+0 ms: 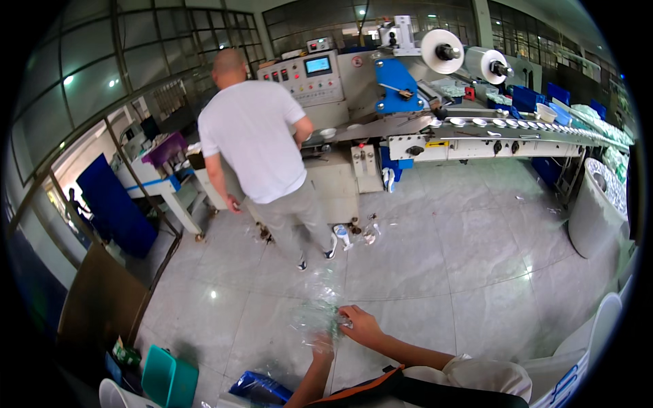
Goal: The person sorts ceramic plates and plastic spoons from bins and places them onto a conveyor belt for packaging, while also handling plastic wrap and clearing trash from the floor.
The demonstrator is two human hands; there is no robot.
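Observation:
A length of clear, crumpled plastic film [321, 306] hangs in front of me above the tiled floor. My right hand [359, 325] grips a bunched part of it at its right edge, fingers curled. At the film's lower end is my left hand [322, 342], with the film lying over it. Glare and the film hide the left fingers, so their grip cannot be made out.
A person in a white T-shirt [255, 137] stands ahead at a packaging machine with a control panel [301, 79]. Small white dishes [479, 122] line its conveyor [510, 133]. A large grey bin [594, 219] stands right; a teal plastic crate [171, 375] sits lower left. Litter [371, 233] lies near the machine.

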